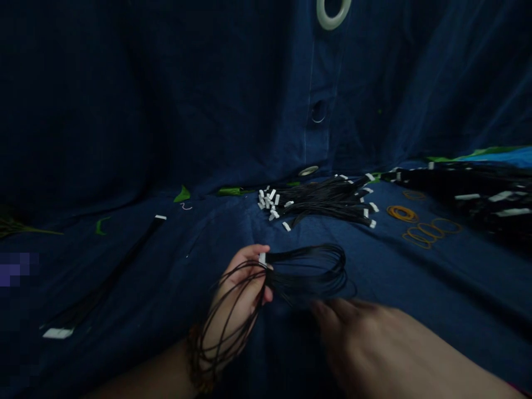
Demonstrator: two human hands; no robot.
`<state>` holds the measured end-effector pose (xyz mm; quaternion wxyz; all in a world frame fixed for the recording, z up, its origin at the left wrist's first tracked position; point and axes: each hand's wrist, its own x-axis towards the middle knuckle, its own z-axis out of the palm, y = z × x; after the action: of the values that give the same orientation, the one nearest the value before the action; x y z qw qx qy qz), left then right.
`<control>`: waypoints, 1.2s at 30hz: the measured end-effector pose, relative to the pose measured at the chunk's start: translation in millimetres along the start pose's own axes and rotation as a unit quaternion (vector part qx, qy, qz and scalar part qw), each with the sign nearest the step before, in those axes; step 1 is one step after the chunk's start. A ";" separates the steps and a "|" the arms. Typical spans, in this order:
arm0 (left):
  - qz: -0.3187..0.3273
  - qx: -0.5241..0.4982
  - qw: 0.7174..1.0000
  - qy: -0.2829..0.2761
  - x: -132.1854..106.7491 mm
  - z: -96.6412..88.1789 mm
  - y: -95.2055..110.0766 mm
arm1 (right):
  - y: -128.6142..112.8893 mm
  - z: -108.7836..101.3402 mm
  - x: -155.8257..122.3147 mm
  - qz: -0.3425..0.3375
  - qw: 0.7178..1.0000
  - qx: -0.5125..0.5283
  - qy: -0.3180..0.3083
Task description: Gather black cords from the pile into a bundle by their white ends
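Note:
My left hand is closed around the middle of a bundle of thin black wires. The wires loop out to the right and back over my wrist, and a small white connector shows at my thumb. My right hand lies low beside the right loop, back of the hand up. Its fingertips reach the wires but are blurred and in shadow, so I cannot see whether they grip. Both hands hover over a dark blue cloth.
A pile of black wires with white connectors lies beyond my hands. Several orange rubber bands sit to its right, next to a larger dark heap of wires. A single wire set stretches along the left. A tape roll hangs at the top.

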<state>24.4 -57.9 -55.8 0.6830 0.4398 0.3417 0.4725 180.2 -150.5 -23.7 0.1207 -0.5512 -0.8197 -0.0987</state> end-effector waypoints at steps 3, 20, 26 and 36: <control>-0.016 -0.034 0.999 -0.032 -4.6 1.5 -2.0 | 3.2 -8.4 20.1 0.052 0.994 0.062 -0.078; -0.028 -0.092 0.990 -0.105 -11.4 0.2 -2.1 | -1.7 -10.6 14.8 0.064 0.973 0.222 0.030; 0.017 -0.093 0.990 -0.106 -11.1 0.0 -6.9 | -2.3 -9.9 17.5 0.068 0.962 0.264 0.015; 0.011 -0.077 0.987 -0.143 -4.3 -4.8 -12.3 | 1.2 -11.8 25.0 0.137 0.943 0.293 -0.083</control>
<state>23.1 -62.6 -68.8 0.7515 0.4527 0.1979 0.4372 173.4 -131.5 -4.8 0.2204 -0.6045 -0.7364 0.2092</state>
